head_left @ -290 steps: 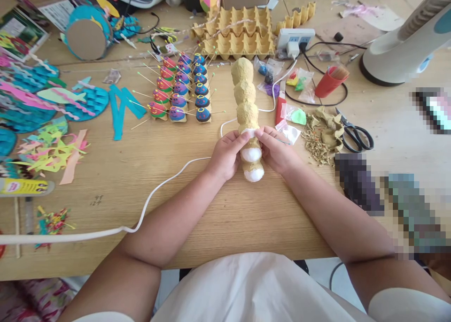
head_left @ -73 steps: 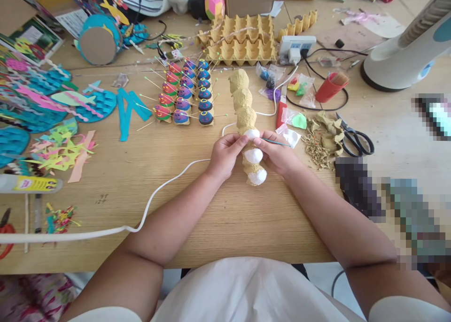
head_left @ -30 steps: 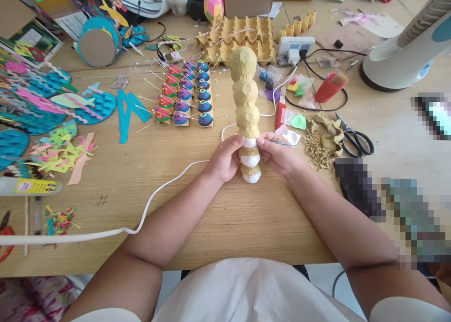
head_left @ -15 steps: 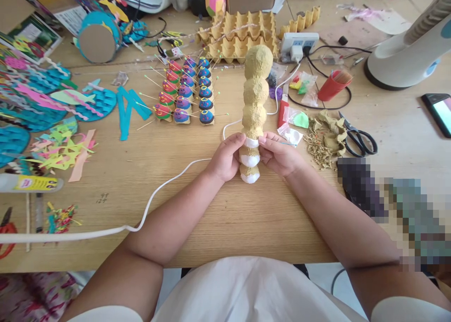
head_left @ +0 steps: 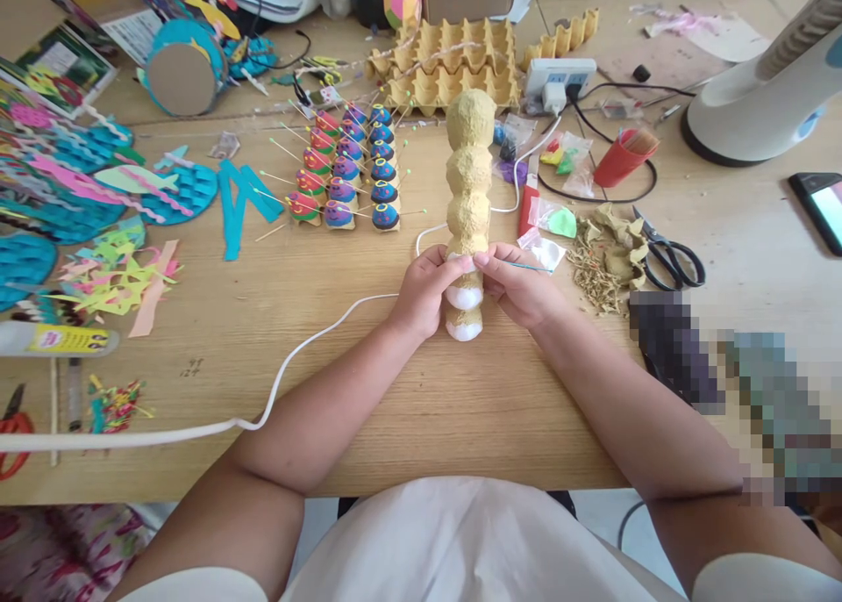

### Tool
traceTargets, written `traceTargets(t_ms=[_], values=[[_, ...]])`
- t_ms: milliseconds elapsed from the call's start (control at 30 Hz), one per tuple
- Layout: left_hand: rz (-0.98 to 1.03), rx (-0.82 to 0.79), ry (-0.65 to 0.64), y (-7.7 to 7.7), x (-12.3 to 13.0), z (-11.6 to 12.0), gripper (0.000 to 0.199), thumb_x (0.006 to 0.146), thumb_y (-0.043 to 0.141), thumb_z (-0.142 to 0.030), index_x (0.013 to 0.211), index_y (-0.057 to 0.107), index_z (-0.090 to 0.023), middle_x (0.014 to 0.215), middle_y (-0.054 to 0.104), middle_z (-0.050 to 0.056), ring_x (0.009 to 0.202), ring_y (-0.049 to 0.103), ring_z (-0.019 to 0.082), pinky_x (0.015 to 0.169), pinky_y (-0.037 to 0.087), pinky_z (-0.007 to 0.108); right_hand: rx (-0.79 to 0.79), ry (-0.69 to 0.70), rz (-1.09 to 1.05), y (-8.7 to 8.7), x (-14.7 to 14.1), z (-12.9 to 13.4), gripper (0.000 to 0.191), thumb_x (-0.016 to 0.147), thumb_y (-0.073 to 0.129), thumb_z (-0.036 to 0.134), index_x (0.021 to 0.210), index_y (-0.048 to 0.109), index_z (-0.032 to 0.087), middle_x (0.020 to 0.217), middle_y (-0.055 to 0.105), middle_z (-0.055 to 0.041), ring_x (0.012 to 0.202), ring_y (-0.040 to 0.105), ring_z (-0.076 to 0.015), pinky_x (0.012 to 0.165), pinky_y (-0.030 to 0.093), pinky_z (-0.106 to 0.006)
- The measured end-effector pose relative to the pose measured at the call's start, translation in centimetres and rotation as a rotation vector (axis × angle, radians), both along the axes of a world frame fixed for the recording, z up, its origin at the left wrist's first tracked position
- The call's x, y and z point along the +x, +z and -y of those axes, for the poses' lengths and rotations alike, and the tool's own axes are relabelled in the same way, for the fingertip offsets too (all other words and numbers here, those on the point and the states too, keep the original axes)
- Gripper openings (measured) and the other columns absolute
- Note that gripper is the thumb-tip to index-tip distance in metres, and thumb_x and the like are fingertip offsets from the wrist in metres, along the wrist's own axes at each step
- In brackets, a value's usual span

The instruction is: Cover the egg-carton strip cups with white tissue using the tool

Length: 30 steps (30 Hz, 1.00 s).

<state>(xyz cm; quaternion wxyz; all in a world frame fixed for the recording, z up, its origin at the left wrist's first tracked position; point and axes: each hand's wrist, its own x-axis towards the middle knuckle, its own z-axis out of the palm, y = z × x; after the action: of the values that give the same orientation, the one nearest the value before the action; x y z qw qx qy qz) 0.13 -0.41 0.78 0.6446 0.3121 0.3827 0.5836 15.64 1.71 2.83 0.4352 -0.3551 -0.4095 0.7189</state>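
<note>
A tan, lumpy column of egg-carton cups [head_left: 469, 176] stands out over the table between my two hands. White clay-like patches [head_left: 464, 297] cover the undersides of its nearest cups. My left hand [head_left: 426, 290] grips the column's left side, its thumb lying across a white patch. From the right, my right hand [head_left: 517, 283] closes on the same column, thumb tip beside the left thumb. The fingers behind the column are hidden. Close to the right thumb, a thin blue stick [head_left: 530, 267] points out to the right.
Painted egg-cup figures with pins [head_left: 346, 170] stand in rows at the left. Egg trays [head_left: 451, 62], a power strip [head_left: 560, 77] and a red cup [head_left: 622, 159] sit farther back. Black scissors [head_left: 671, 260] lie right. A white cable [head_left: 289, 365] crosses the left forearm.
The column's far end has swung slightly left. My left thumb has slid right across the white patch, and the right thumb has shifted a little left, so the two are nearer each other.
</note>
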Motion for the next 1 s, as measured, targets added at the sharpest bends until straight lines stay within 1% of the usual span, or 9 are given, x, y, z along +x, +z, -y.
traceTargets(t_ms=[167, 333, 400, 500, 600, 700, 833, 933, 1000], values=[[0.039, -0.008, 0.043, 0.1, 0.1, 0.2, 0.057, 0.072, 0.104, -0.051, 0.072, 0.056, -0.021, 0.069, 0.061, -0.006, 0.063, 0.054, 0.009, 0.062, 0.042, 0.026, -0.030, 0.004, 0.004, 0.0, -0.2, 0.2, 0.067, 0.059, 0.111, 0.066, 0.068, 0.061, 0.022, 0.059, 0.047, 0.0101, 0.056, 0.034, -0.0063, 0.055, 0.024, -0.028], [0.102, -0.006, -0.033, -0.2, 0.1, -0.1, 0.059, 0.068, 0.109, -0.058, 0.077, 0.063, -0.021, 0.074, 0.067, -0.004, 0.067, 0.060, 0.011, 0.066, 0.047, 0.028, -0.053, 0.009, -0.037, -0.3, -0.2, 0.1, 0.067, 0.060, 0.111, 0.066, 0.071, 0.061, 0.022, 0.056, 0.044, 0.0114, 0.054, 0.032, -0.0056, 0.055, 0.022, -0.027], [0.128, -0.022, -0.087, -0.4, -0.1, -0.3, 0.060, 0.067, 0.108, -0.065, 0.082, 0.069, -0.022, 0.079, 0.072, -0.001, 0.072, 0.066, 0.014, 0.069, 0.050, 0.030, -0.061, 0.015, -0.061, -0.4, -0.1, 0.0, 0.066, 0.062, 0.110, 0.066, 0.072, 0.061, 0.023, 0.054, 0.041, 0.0122, 0.053, 0.029, -0.0055, 0.054, 0.021, -0.027], [0.158, -0.099, -0.155, -0.6, -0.3, -0.5, 0.057, 0.078, 0.099, -0.072, 0.091, 0.077, -0.021, 0.085, 0.078, 0.004, 0.086, 0.076, 0.023, 0.075, 0.055, 0.034, -0.101, 0.032, -0.085, -0.7, 0.0, -0.1, 0.067, 0.061, 0.111, 0.065, 0.073, 0.061, 0.023, 0.053, 0.040, 0.0127, 0.051, 0.028, -0.0054, 0.052, 0.021, -0.026], [0.167, -0.184, -0.156, -0.7, -0.6, -0.7, 0.046, 0.088, 0.094, -0.063, 0.095, 0.080, -0.020, 0.089, 0.081, 0.006, 0.093, 0.079, 0.025, 0.079, 0.057, 0.036, -0.141, 0.061, -0.090, -1.0, 0.1, -0.2, 0.066, 0.059, 0.111, 0.063, 0.075, 0.063, 0.022, 0.053, 0.041, 0.0130, 0.051, 0.027, -0.0049, 0.052, 0.020, -0.025], [0.178, -0.202, -0.119, -0.8, -0.6, -0.7, 0.038, 0.085, 0.097, -0.053, 0.094, 0.081, -0.019, 0.089, 0.081, 0.004, 0.087, 0.077, 0.022, 0.079, 0.057, 0.035, -0.160, 0.077, -0.091, -1.2, 0.1, -0.3, 0.061, 0.063, 0.109, 0.060, 0.077, 0.065, 0.022, 0.054, 0.042, 0.0126, 0.052, 0.026, -0.0052, 0.052, 0.022, -0.024], [0.166, -0.154, -0.138, -0.8, -0.5, -0.6, 0.040, 0.078, 0.096, -0.052, 0.092, 0.080, -0.019, 0.089, 0.080, 0.005, 0.089, 0.076, 0.023, 0.080, 0.058, 0.034, -0.195, 0.072, -0.108, -1.0, 0.2, -0.3, 0.050, 0.074, 0.101, 0.056, 0.081, 0.066, 0.021, 0.063, 0.051, 0.0086, 0.054, 0.032, -0.0064, 0.055, 0.031, -0.026], [0.153, -0.172, -0.123, -0.5, -0.4, -0.5, 0.038, 0.080, 0.095, -0.051, 0.090, 0.076, -0.019, 0.087, 0.079, 0.004, 0.089, 0.076, 0.022, 0.081, 0.058, 0.035, -0.192, 0.065, -0.066, -0.8, 0.1, -0.2, 0.051, 0.075, 0.101, 0.056, 0.078, 0.062, 0.023, 0.060, 0.047, 0.0095, 0.053, 0.029, -0.0064, 0.054, 0.027, -0.027], [0.162, -0.190, -0.112, -0.2, -0.3, -0.5, 0.038, 0.084, 0.093, -0.053, 0.090, 0.075, -0.020, 0.086, 0.078, 0.003, 0.092, 0.078, 0.024, 0.084, 0.058, 0.036, -0.188, 0.052, -0.037, -0.8, 0.0, -0.2, 0.058, 0.069, 0.106, 0.057, 0.074, 0.059, 0.023, 0.055, 0.040, 0.0117, 0.052, 0.026, -0.0060, 0.053, 0.022, -0.027]])
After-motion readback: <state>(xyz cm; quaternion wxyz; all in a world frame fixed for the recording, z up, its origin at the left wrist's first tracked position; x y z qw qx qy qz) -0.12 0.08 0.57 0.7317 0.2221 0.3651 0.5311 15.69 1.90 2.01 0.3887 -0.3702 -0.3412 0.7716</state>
